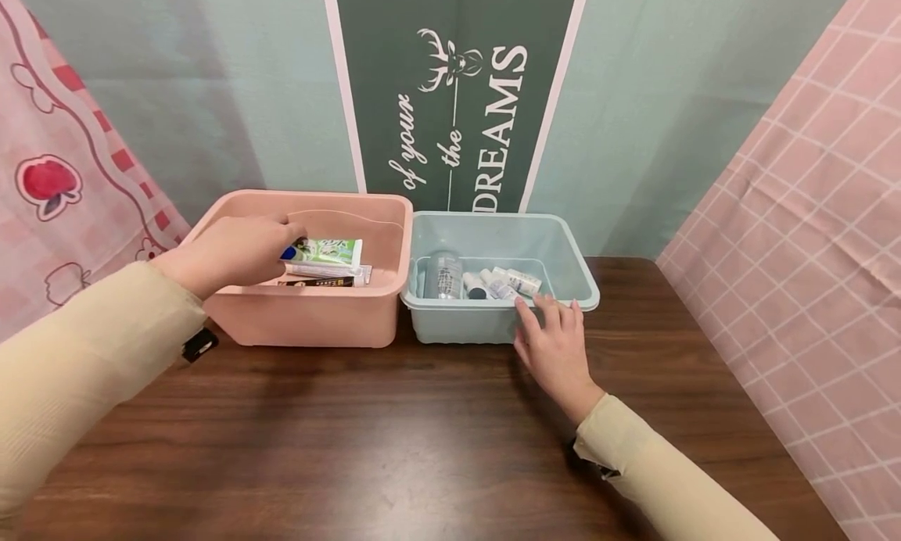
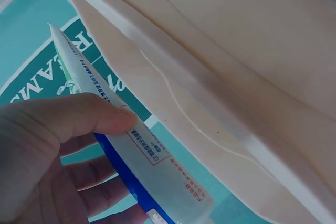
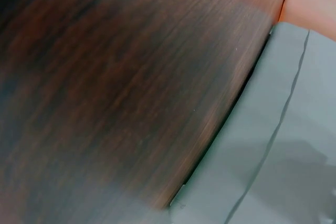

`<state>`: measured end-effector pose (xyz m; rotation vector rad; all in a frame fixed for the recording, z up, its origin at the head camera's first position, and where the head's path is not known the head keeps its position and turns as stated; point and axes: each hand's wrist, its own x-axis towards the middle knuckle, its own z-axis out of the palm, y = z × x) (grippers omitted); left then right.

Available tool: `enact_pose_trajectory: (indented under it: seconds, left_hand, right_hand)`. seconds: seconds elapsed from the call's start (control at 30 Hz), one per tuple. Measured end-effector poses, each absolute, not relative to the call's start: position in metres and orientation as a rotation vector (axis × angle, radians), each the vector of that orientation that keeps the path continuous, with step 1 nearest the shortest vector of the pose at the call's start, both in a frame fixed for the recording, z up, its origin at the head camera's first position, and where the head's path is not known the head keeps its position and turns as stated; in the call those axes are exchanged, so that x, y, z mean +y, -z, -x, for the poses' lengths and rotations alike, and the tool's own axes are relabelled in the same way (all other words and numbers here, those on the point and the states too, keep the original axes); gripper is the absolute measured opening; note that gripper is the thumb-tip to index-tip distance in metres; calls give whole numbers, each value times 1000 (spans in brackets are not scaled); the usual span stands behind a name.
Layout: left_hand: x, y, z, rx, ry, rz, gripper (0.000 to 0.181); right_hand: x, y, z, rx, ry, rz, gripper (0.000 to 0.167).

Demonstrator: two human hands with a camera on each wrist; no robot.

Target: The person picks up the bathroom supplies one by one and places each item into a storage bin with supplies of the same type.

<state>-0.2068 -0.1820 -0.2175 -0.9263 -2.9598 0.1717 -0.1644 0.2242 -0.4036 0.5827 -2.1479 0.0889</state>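
Observation:
Over the pink bin (image 1: 317, 318), my left hand (image 1: 235, 252) pinches a green, white and blue squeeze tube (image 1: 331, 252). In the left wrist view, the thumb of the left hand (image 2: 63, 145) presses on the white printed back of the tube (image 2: 131, 145); its fingers lie behind. A white tube (image 1: 362, 275) and a black-and-gold box or tube (image 1: 320, 282) lie lower in the pink bin. My right hand (image 1: 559, 357) rests its relaxed fingertips at the front rim of the light blue bin (image 1: 457, 322). The right wrist view does not show this hand.
Inside the blue bin are a clear bottle (image 1: 445, 275) and several small white bottles (image 1: 501, 283), one with a dark cap. Both bins stand side by side on a dark wooden table (image 1: 394, 431). A green curtain (image 1: 281, 95) hangs behind, with pink cloth (image 1: 809, 173) at the sides.

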Motion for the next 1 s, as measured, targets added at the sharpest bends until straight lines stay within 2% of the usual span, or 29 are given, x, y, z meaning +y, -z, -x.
enact_pose_trajectory:
  seconds: [0.27, 0.6, 0.83, 1.0]
  left_hand:
    - [-185, 215, 222, -2935, -209, 999, 20]
    - [-184, 208, 231, -3088, -245, 955, 34]
    - [-179, 203, 231, -3076, -344, 914, 31]
    - [-176, 201, 238, -3158, -314, 908, 36]
  right_hand:
    - [225, 399, 161, -2213, -71, -576, 48]
    - [224, 398, 160, -2217, -72, -572, 46]
    - [223, 398, 160, -2226, -74, -582, 46]
    - [223, 398, 160, -2230, -70, -583, 46]
